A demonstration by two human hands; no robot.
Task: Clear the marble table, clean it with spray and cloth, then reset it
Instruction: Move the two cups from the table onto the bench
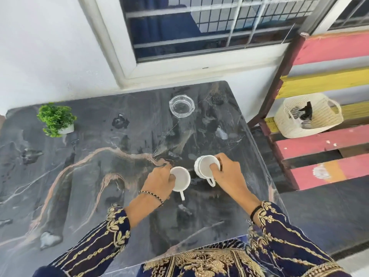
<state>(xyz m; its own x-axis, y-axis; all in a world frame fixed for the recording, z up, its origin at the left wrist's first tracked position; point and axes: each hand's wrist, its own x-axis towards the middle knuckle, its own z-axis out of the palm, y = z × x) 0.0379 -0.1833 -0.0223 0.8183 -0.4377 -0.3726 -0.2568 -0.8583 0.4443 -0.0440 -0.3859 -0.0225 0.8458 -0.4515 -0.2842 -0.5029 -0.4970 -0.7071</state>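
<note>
The dark marble table fills the middle of the view. My left hand grips the rim of a white cup whose handle points toward me. To its right, my right hand holds a second white cup, tilted, with fingers over its rim and its handle hanging down. Both cups are near the table's right front part, close together but apart. A clear glass ashtray sits at the back middle. At the back left stands a small green plant in a white pot.
A white woven basket with dark items rests on a bench of red and yellow painted slats to the right of the table. A white wall and a barred window lie behind. The table's right edge borders a dark floor.
</note>
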